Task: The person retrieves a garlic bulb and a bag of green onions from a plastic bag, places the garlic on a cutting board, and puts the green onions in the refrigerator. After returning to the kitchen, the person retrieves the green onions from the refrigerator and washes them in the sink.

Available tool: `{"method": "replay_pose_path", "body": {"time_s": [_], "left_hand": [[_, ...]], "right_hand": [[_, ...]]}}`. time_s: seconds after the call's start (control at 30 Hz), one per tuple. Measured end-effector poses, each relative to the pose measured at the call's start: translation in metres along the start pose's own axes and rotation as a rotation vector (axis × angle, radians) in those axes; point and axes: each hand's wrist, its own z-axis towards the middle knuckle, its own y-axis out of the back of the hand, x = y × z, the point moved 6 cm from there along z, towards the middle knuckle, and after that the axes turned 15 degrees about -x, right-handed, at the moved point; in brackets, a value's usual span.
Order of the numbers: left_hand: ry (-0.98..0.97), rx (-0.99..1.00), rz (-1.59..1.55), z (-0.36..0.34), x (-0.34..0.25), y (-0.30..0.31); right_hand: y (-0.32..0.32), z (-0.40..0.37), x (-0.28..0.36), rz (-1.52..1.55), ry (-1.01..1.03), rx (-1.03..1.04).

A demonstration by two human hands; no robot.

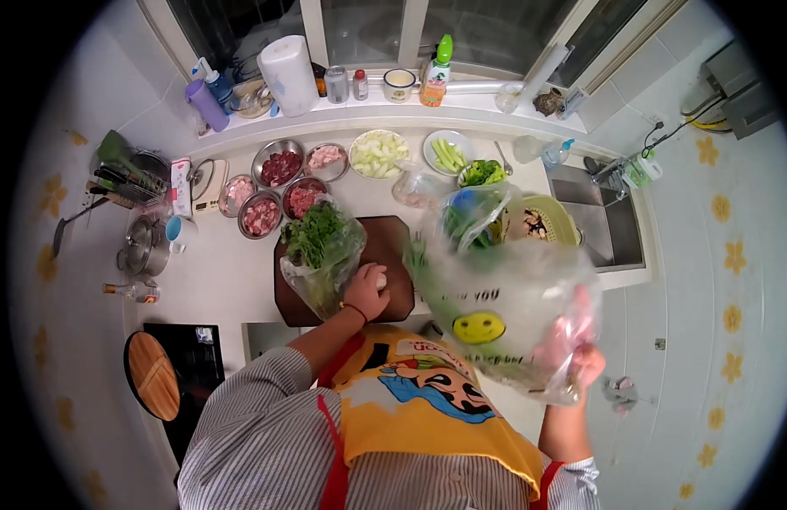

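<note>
My left hand (367, 291) rests over the dark cutting board (392, 246), fingers curled round a small pale item that I cannot make out. Beside it on the board lies a clear bag of leafy greens (318, 242). My right hand (585, 365) grips the lower right part of a large translucent plastic bag (504, 306) with a yellow smiley face, lifted in front of my body. Its fingers show partly through the plastic. Long green stalks show at the large bag's left edge. Behind it, another clear bag with greens (478, 212) stands near a green colander (553, 219).
Metal bowls of meat (280, 167), a bowl of chopped pale vegetable (379, 154) and a plate of green sticks (448, 154) line the counter's back. The sink (593, 217) is right; a pot (144, 246) and glass bottle (134, 292) are left.
</note>
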Motion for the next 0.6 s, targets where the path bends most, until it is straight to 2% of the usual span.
{"method": "replay_pose_path", "body": {"time_s": [0.1, 0.13, 0.17, 0.23, 0.27, 0.33, 0.37, 0.43, 0.47, 0.53, 0.6], "left_hand": [[0.119, 0.1, -0.232, 0.012, -0.071, -0.001], [0.157, 0.125, -0.367, 0.015, -0.096, -0.006], [0.173, 0.125, -0.358, 0.018, -0.113, -0.014], [-0.28, -0.036, -0.289, 0.025, -0.164, -0.019], [-0.271, -0.041, -0.282, 0.025, -0.172, -0.027], [-0.44, -0.019, -0.072, 0.025, -0.189, -0.04], [-0.434, -0.018, -0.066, 0.025, -0.189, -0.043], [-0.113, 0.134, 0.25, 0.028, -0.162, -0.057], [-0.11, 0.137, 0.252, 0.03, -0.159, -0.055], [0.048, 0.255, 0.118, 0.037, -0.146, -0.051], [0.078, 0.226, 0.07, 0.038, -0.133, -0.049]], "right_hand": [[-0.021, 0.032, 0.05, 0.014, 0.062, 0.117], [-0.022, 0.042, 0.06, 0.021, 0.045, 0.11], [-0.022, 0.052, 0.072, 0.008, 0.073, 0.07], [-0.012, 0.073, 0.089, -0.003, 0.096, 0.014], [-0.011, 0.079, 0.093, -0.002, 0.083, 0.017], [-0.016, 0.089, 0.093, -0.184, 0.097, -0.049], [-0.017, 0.089, 0.093, -0.22, 0.088, -0.117], [-0.007, 0.09, 0.091, -0.236, 0.063, -0.156], [0.0, 0.089, 0.091, -0.256, 0.047, -0.191], [0.011, 0.081, 0.092, -0.273, 0.008, -0.174], [0.018, 0.071, 0.09, -0.227, -0.044, -0.245]]}}
